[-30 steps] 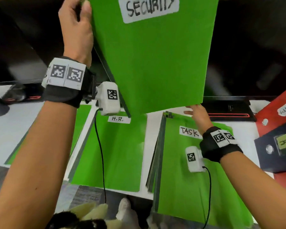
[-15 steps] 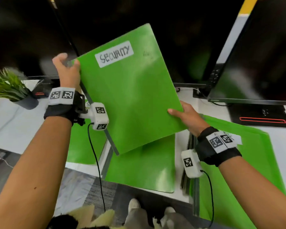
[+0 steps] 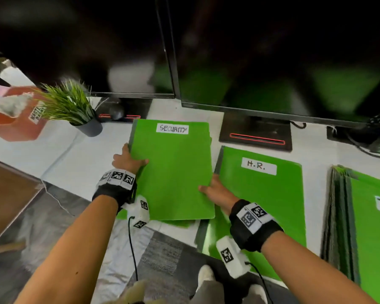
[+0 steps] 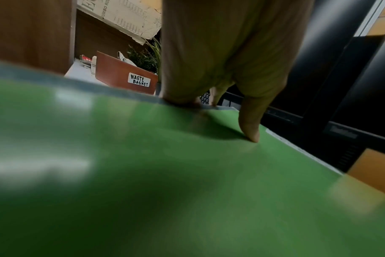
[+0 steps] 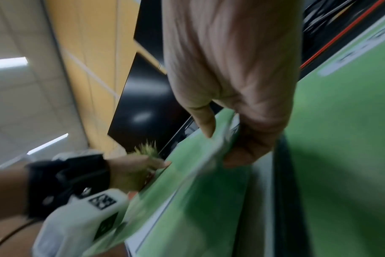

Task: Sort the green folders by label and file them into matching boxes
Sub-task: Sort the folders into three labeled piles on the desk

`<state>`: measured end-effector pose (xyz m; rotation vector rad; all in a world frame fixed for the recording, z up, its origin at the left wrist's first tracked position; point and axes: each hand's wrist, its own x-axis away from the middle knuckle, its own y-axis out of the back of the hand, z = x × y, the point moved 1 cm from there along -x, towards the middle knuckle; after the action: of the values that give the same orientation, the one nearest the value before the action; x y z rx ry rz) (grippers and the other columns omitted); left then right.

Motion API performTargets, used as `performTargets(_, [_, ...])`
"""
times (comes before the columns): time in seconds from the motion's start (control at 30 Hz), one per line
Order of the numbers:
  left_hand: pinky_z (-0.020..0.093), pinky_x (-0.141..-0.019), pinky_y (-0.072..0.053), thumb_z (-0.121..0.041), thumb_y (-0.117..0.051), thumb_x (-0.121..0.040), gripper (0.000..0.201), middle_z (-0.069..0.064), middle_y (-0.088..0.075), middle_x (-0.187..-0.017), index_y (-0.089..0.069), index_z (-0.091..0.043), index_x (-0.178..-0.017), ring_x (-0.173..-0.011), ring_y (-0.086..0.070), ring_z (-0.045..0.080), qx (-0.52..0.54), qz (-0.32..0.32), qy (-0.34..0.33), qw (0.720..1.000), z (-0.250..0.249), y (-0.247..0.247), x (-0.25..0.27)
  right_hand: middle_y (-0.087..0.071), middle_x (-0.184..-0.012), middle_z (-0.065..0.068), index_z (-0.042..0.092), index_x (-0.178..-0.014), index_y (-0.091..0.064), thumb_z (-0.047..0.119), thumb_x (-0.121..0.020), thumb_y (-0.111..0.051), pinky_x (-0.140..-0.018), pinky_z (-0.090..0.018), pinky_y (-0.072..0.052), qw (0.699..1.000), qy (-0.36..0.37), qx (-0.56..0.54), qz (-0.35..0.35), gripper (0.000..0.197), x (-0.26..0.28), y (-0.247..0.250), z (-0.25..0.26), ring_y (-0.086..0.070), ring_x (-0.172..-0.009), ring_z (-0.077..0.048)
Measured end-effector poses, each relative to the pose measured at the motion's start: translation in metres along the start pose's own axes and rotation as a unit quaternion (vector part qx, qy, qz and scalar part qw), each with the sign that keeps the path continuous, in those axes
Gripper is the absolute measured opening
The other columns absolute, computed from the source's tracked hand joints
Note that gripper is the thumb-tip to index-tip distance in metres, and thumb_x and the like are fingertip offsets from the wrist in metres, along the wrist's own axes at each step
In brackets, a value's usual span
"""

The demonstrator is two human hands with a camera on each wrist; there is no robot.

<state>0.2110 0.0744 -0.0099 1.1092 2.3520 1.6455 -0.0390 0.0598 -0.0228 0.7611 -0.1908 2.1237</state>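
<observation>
A green folder labelled SECURITY [image 3: 173, 170] lies low over the white desk, on top of another green folder whose edge shows beneath it. My left hand [image 3: 127, 160] grips its left edge, thumb on the cover [image 4: 251, 128] and fingers under. My right hand [image 3: 215, 189] pinches its lower right edge [image 5: 209, 144], thumb on top. To the right lies a green folder labelled H.R. [image 3: 261, 200]. Farther right a stack of green folders [image 3: 366, 227] has a label starting TA on top.
Two dark monitors [image 3: 250, 62] stand behind the folders, their bases on the desk. A potted plant [image 3: 75, 108] and an orange box labelled WASTE BASKET [image 4: 130, 76] sit at the back left. The desk's front edge runs near my wrists.
The SECURITY folder has come down from held up in the air to low over the desk left of the H.R. folder. Both hands came down with it, still gripping its edges.
</observation>
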Motion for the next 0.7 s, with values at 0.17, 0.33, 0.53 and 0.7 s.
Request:
performTargets(0.17, [0.039, -0.109, -0.026, -0.031, -0.072, -0.078, 0.081, 0.021, -0.036, -0.142, -0.027, -0.004, -0.141, -0.132, -0.034, 0.036, -0.064, 0.009, -0.01, 0.998, 0.008, -0.004, -0.028, -0.031, -0.145, -0.016, -0.001, -0.14, -0.022, 0.031, -0.085, -0.06, -0.109, -0.038, -0.035, 0.99, -0.066, 0.124, -0.012, 0.074, -0.028, -0.029, 0.0, -0.034, -0.134, -0.03])
performTargets(0.33, [0.042, -0.109, -0.034, -0.029, -0.073, -0.078, 0.072, 0.017, -0.043, -0.139, -0.038, -0.005, -0.137, -0.128, -0.042, 0.035, -0.053, 0.083, -0.018, 0.995, 0.013, -0.015, -0.041, -0.019, -0.146, -0.019, -0.003, -0.142, -0.018, 0.036, -0.085, -0.058, -0.106, -0.041, -0.039, 0.973, -0.135, 0.184, -0.033, 0.08, -0.041, -0.041, -0.005, -0.031, -0.134, -0.032])
performTargets(0.53, [0.038, -0.111, -0.027, -0.032, -0.066, -0.083, 0.078, 0.014, -0.03, -0.147, -0.026, -0.009, -0.145, -0.135, -0.03, 0.035, -0.105, 0.085, -0.016, 0.991, 0.014, -0.028, -0.032, -0.039, -0.12, -0.021, 0.001, -0.116, -0.05, 0.03, -0.088, -0.052, -0.095, -0.034, -0.041, 0.974, -0.155, 0.167, -0.013, 0.041, -0.041, -0.039, -0.004, -0.04, -0.111, -0.03])
performTargets(0.7, [0.045, -0.112, -0.027, -0.032, -0.065, -0.083, 0.079, 0.021, -0.024, -0.148, -0.022, -0.01, -0.146, -0.137, -0.025, 0.039, -0.102, 0.087, -0.029, 0.991, -0.015, -0.032, -0.02, -0.033, -0.085, -0.006, 0.013, -0.072, -0.038, 0.024, -0.086, -0.055, -0.053, -0.021, -0.031, 0.987, -0.112, 0.099, -0.059, 0.024, -0.03, -0.008, 0.004, -0.038, -0.075, -0.017])
